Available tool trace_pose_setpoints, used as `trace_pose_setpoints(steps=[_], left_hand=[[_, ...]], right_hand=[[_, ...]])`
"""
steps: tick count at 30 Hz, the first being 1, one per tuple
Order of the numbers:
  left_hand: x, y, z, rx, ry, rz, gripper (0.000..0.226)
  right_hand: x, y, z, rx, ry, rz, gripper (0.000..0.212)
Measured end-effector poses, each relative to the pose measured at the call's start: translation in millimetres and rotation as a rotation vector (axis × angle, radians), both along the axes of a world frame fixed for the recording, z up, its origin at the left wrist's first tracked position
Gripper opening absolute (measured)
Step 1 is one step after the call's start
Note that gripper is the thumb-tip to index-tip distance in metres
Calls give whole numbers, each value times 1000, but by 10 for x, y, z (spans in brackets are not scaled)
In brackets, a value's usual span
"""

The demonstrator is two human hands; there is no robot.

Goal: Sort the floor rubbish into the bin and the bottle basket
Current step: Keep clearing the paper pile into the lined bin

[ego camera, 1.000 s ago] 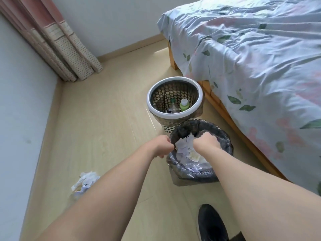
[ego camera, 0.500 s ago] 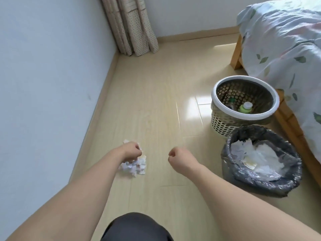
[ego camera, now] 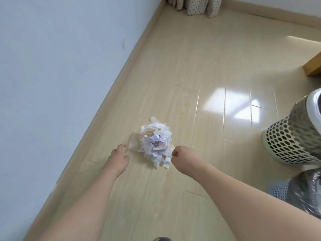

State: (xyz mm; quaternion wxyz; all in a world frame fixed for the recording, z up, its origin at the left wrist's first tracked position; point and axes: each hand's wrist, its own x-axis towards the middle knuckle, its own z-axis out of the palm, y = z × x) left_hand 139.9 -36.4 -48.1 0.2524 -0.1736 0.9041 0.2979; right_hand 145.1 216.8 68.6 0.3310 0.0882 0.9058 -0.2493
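floor (ego camera: 199, 70): glossy wood-look | rubbish (ego camera: 154, 145): crumpled paper | basket (ego camera: 291, 143): perforated plastic

Single head-mounted wide-angle view, looking forward and steeply down from standing height onto the wooden floor (ego camera: 173, 70). The wall (ego camera: 52, 66) runs diagonally along the left; curtain hems (ego camera: 194, 6) mark the far corner at the top edge. Both forearms enter from the bottom edge, converging near centre beside a paper pile (ego camera: 154, 143). The perforated basket (ego camera: 291, 140) is cropped at the right edge.
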Motion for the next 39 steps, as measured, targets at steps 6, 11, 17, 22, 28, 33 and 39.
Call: trace_pose_setpoints(steps=[6,11,17,22,28,33,39], left_hand=[[53,-39,-742,-238,236,-158,54],[91,15,-1088,-411,574,-160,36],[47,-17,-1204,-442,694,-191,20],[40,-54,-1198,-475,706,-204,24],[53,-43,-1173,-472,684,-189,24],[57,-68,-1217,-464,702,-199,20],[4,-70,-1120,-445,496,-230,26]], right_hand=[[-181,-327,-560,-85,-47,-88,24],[-348,-586,-916,-135,-71,-176,16],[-528,-869,-1162,6,-37,-179,24],[-572,-968,-1205,39,-12,-146,17],[-483,-901,-1160,-117,-44,-254,12],[-373,-792,-1087,-200,-39,-285,11],[-267,-515,-730,-189,-7,-236,11]])
